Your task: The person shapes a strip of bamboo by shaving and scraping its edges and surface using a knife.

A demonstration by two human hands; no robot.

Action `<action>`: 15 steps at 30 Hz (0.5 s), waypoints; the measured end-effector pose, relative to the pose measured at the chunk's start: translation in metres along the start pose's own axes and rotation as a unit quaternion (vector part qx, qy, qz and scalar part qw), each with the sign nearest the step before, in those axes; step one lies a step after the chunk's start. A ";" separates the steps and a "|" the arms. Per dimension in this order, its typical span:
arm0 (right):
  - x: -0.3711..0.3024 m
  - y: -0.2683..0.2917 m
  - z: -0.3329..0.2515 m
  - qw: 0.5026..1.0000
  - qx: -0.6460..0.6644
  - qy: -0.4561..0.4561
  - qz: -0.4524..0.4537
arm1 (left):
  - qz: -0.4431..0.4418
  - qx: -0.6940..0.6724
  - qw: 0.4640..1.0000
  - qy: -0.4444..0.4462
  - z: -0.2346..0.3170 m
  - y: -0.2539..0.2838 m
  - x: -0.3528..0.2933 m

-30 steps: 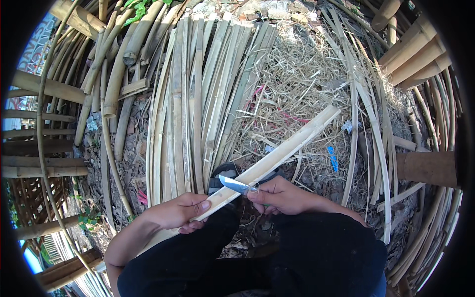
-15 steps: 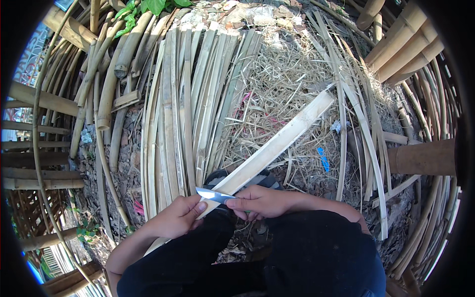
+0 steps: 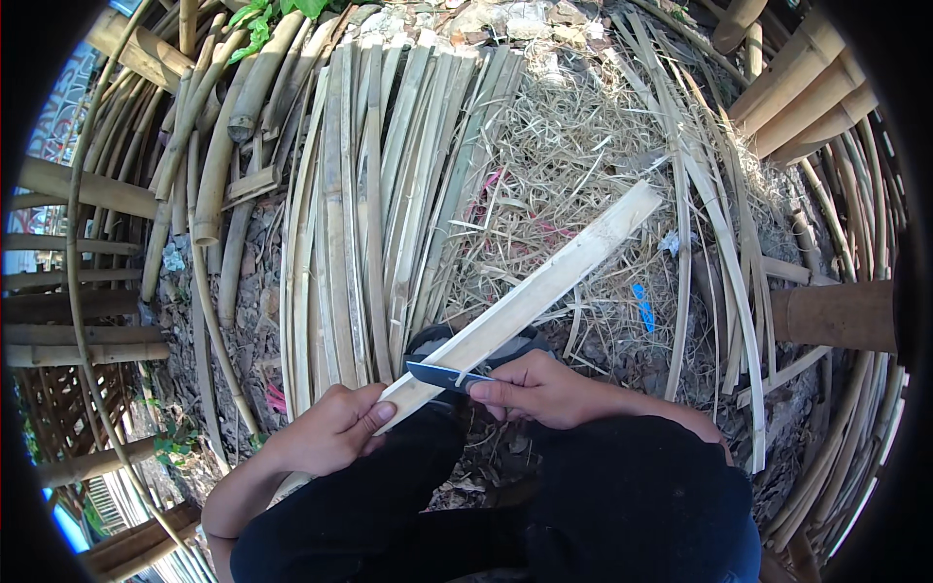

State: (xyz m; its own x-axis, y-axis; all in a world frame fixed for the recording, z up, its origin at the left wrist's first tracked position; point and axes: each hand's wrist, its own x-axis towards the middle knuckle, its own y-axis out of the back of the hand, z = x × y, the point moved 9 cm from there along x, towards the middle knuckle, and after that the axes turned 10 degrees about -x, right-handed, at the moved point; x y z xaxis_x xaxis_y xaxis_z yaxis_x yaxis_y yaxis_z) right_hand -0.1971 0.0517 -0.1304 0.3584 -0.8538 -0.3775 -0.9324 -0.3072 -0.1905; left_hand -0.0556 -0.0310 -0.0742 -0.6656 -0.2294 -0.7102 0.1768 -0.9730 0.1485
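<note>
A long pale bamboo slat (image 3: 549, 294) lies slantwise across my lap, its far end up over the shavings at the right. My left hand (image 3: 335, 428) is closed around the slat's lower part, the thumb on top. My right hand (image 3: 533, 391) is closed on a knife (image 3: 442, 374), whose handle is hidden in the fingers. The dark, wide blade lies across the slat, just beyond my left thumb. A thin curled sliver shows at the blade beside my right fingers.
Split bamboo slats (image 3: 335, 214) lie side by side at the left of centre. Shavings (image 3: 554, 146) cover the ground beyond the slat, with a blue scrap (image 3: 642, 307) among them. More strips (image 3: 714, 223) lie at the right. Thick bamboo poles (image 3: 807, 83) stand at upper right.
The knife has turned and slid a little up the slat, away from my left thumb. My right hand has moved slightly right and up; my left hand keeps its hold.
</note>
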 end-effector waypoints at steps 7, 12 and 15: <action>-0.003 0.008 0.012 0.999 -0.017 -0.004 0.043 | 0.006 -0.003 1.000 0.029 -0.008 0.005 -0.003; -0.011 0.018 0.002 0.995 -0.031 -0.008 0.093 | 0.010 -0.021 0.999 0.025 -0.018 0.009 -0.008; -0.013 0.020 0.009 0.994 -0.019 -0.022 0.101 | 0.007 -0.054 0.998 0.037 -0.016 0.009 -0.011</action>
State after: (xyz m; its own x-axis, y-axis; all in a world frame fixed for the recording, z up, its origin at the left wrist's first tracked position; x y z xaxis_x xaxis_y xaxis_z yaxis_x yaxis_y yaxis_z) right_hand -0.2197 0.0603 -0.1375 0.1648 -0.8804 -0.4447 -0.9863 -0.1480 -0.0725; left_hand -0.0346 -0.0368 -0.0761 -0.6083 -0.2359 -0.7579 0.2645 -0.9605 0.0867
